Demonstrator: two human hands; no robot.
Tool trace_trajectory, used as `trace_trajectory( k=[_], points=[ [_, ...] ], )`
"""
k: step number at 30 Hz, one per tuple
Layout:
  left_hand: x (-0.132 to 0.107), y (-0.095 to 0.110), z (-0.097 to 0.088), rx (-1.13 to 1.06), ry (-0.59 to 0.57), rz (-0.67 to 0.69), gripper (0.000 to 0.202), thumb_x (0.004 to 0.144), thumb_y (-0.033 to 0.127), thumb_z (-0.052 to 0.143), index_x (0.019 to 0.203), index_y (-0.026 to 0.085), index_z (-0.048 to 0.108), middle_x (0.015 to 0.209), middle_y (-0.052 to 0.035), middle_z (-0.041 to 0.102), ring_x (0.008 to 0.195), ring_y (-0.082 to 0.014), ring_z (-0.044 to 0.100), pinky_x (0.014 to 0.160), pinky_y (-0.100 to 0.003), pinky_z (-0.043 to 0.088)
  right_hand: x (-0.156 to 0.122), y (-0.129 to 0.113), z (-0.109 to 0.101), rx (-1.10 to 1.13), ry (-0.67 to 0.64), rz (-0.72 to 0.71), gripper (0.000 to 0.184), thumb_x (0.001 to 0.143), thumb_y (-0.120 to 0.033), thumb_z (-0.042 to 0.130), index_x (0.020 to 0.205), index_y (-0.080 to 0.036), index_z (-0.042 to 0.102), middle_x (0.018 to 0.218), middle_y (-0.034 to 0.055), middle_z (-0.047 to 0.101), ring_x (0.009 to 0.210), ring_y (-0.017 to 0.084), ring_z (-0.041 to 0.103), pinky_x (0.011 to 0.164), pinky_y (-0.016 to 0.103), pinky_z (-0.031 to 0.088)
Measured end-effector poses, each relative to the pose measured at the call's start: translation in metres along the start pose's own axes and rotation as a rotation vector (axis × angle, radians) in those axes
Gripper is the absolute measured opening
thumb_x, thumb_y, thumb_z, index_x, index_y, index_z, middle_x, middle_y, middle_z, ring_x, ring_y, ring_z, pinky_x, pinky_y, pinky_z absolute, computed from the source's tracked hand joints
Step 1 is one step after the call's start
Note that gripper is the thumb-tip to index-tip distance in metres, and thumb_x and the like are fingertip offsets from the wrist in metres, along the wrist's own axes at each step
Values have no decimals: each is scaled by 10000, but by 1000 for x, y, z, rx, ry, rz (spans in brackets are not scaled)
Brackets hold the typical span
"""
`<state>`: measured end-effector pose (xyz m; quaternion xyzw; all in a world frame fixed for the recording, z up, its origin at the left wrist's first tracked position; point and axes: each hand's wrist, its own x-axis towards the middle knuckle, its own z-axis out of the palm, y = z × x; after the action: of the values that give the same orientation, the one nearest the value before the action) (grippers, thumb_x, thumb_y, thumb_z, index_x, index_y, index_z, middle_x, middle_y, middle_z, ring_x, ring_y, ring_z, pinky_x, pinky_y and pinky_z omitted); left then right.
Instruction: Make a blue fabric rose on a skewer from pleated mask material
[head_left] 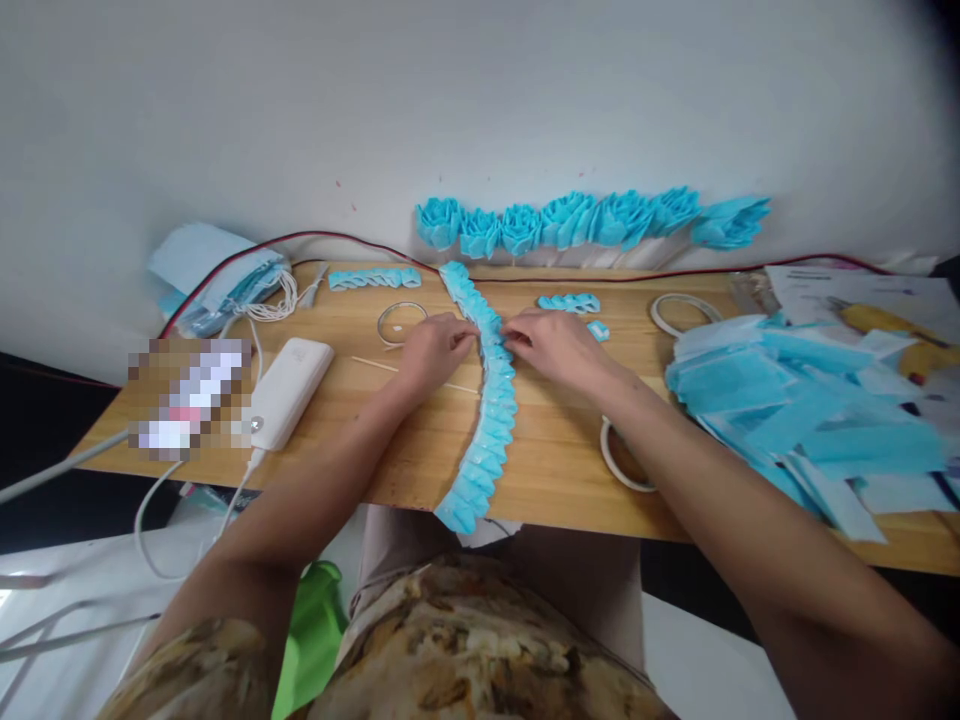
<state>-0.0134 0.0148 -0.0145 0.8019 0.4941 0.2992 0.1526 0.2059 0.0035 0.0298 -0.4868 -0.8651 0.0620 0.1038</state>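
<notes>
A long strip of folded blue petals (496, 400) curves down the middle of the wooden table, its near end hanging over the front edge. My left hand (442, 345) pinches the strip's left side, fingers closed. From the other side my right hand (544, 340) grips the strip's right edge with fingertips together. A thin wooden stick (375, 364) lies partly under my left hand. Behind that hand sits a thin ring (401, 322). Two shorter folded blue pieces lie further back: one at the left (375, 279), one at the right (570, 302).
Several blue flowers (585, 220) lean along the wall. Loose blue strips (795, 400) are heaped at the right, near a yellow glue gun (877, 322). Tape rolls (682, 312) lie right of centre. A white power bank (294, 390) and cables are at the left, beside stacked blue sheets (210, 265).
</notes>
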Motion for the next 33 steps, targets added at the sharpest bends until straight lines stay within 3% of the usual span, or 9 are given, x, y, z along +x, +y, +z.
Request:
trace_trajectory(
  k=[5, 12, 16, 21, 24, 28, 30, 33],
  points=[
    [-1, 0, 1, 24, -46, 61, 242, 925, 171, 613, 1009, 191, 838, 895, -62, 782, 827, -190, 676, 781, -288, 490, 4, -3, 6, -89, 12, -16, 200, 973, -169, 553, 917, -167, 745, 972, 97, 763, 829, 222, 650, 678, 331, 309],
    [-2, -2, 2, 58, -114, 83, 259, 945, 177, 603, 1048, 197, 839, 955, -85, 793, 919, -217, 705, 830, -306, 508, -2, 3, 13, -99, -32, -90, 259, 968, -134, 512, 1067, -173, 748, 1106, 100, 765, 943, 241, 677, 701, 334, 350],
    [-1, -2, 2, 102, -141, 121, 256, 941, 181, 602, 1023, 206, 843, 931, -82, 789, 913, -222, 703, 829, -314, 513, -4, 5, 9, 30, -85, 4, 307, 972, -125, 484, 1110, -205, 746, 1127, 72, 784, 967, 244, 704, 732, 320, 397],
    [-1, -2, 2, 149, -150, 128, 264, 933, 182, 583, 968, 197, 844, 932, -88, 790, 919, -230, 703, 838, -323, 516, -17, -6, -3, 8, -39, 176, 398, 998, -165, 465, 1372, -173, 601, 1096, 110, 795, 933, 278, 730, 728, 334, 445],
    [-2, 0, -1, 143, -177, 115, 291, 944, 211, 559, 1022, 195, 839, 956, -87, 791, 929, -235, 698, 852, -329, 512, -49, -19, -20, -9, 92, 138, 401, 1016, -190, 461, 1396, -198, 588, 1112, 101, 790, 932, 267, 737, 735, 335, 480],
    [-4, 2, -9, 148, -164, 60, 330, 965, 295, 514, 960, 169, 820, 946, -92, 776, 912, -247, 685, 825, -341, 501, -116, -35, -42, 116, 335, 106, 318, 1029, -213, 487, 1300, -216, 652, 1081, 59, 791, 911, 203, 739, 752, 302, 526],
    [-4, 3, -14, 137, -161, 30, 354, 970, 338, 493, 954, 169, 804, 958, -97, 771, 897, -248, 681, 809, -348, 499, -153, -35, -42, 125, 458, 219, 266, 1024, -226, 517, 1222, -203, 692, 1056, 64, 794, 875, 184, 737, 709, 279, 532],
    [-3, 7, -19, 117, -146, 21, 360, 964, 378, 482, 949, 184, 785, 988, -109, 774, 932, -270, 690, 828, -372, 505, -210, -18, -33, 35, 590, 512, 254, 1013, -289, 542, 1139, -205, 745, 1049, 81, 799, 807, 185, 725, 662, 280, 529]
  ],
)
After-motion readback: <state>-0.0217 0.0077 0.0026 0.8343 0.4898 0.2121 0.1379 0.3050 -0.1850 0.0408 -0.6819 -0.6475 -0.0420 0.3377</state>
